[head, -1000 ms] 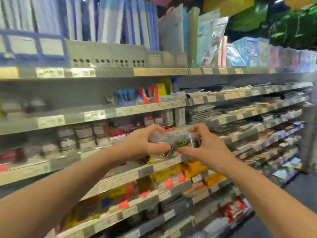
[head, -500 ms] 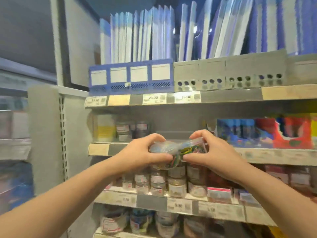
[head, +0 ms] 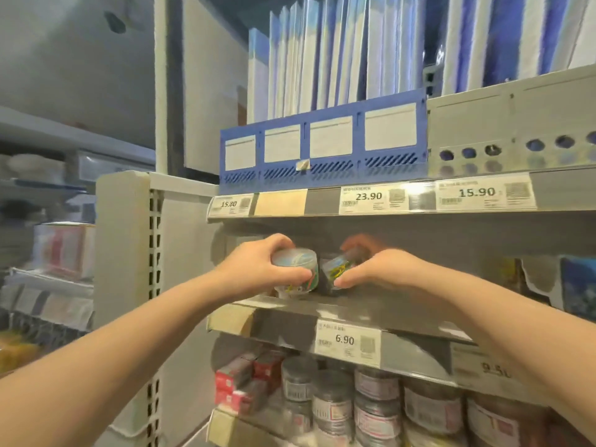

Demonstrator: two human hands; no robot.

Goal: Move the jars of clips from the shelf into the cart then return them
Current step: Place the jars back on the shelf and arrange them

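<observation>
Two clear jars of coloured clips are at the grey middle shelf. My left hand grips the left jar from above; it stands about upright at the shelf's front, and whether it touches the board is hidden. My right hand grips the right jar, which is tilted with its lid leaning left. The two jars are nearly side by side. My right fingers are blurred.
Above, a blue file holder with upright folders stands over price tags. Below, a shelf holds several labelled jars and small red boxes. A perforated grey upright bounds the shelf's left end.
The view has swung left along the aisle and closer to the shelf. Both hands with the jars have moved forward to the middle shelf, and the jars have moved slightly apart.
</observation>
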